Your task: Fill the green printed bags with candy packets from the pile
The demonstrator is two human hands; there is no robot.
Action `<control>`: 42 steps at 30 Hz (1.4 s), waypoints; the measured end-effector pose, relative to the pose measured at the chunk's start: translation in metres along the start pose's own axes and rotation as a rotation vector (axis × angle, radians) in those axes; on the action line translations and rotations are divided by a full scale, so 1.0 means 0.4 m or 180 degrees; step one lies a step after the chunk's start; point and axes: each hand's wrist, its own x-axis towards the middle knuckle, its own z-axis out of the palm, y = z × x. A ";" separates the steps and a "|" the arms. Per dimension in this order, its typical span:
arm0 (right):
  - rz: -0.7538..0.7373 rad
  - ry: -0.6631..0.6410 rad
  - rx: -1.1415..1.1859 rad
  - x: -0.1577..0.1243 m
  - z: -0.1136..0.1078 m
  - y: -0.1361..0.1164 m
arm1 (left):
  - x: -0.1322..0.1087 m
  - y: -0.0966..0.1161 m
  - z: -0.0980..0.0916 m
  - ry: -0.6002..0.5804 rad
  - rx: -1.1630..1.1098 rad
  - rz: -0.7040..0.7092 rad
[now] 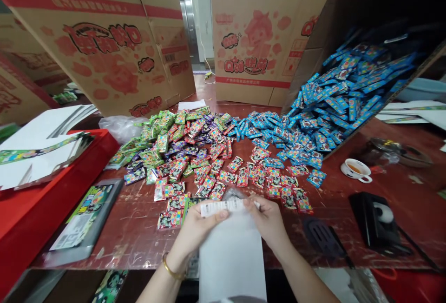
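My left hand (pixel 195 227) and my right hand (pixel 267 219) both pinch the folded top edge of a white paper bag (pixel 232 252) at the near edge of the table. The bag hangs down toward me over the table edge. Just beyond my hands lie several small candy packets, red ones (pixel 223 175) nearest, green and purple ones (pixel 163 142) to the left, and blue ones (pixel 289 128) to the right. A gold bangle sits on my left wrist.
The blue packets spill from a tipped cardboard box (pixel 351 84) at the right. Large printed cartons (pixel 104 42) stand behind. A red tray (pixel 42 200) holds white sheets at the left. A tape dispenser (pixel 378 221), a teacup (pixel 356 170) and a black spatula (pixel 322 235) lie on the red table (pixel 139 228).
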 end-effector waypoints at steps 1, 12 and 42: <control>0.0023 -0.0022 0.0075 0.000 -0.005 -0.002 | -0.001 -0.007 0.002 0.0000 -0.0031 -0.0046; -0.0633 -0.0637 0.0555 0.020 -0.094 -0.058 | 0.018 -0.033 -0.015 0.0003 0.0408 0.0048; -0.0242 0.0365 0.0366 -0.064 -0.211 0.027 | 0.047 -0.055 0.087 -0.1219 -0.0010 -0.0186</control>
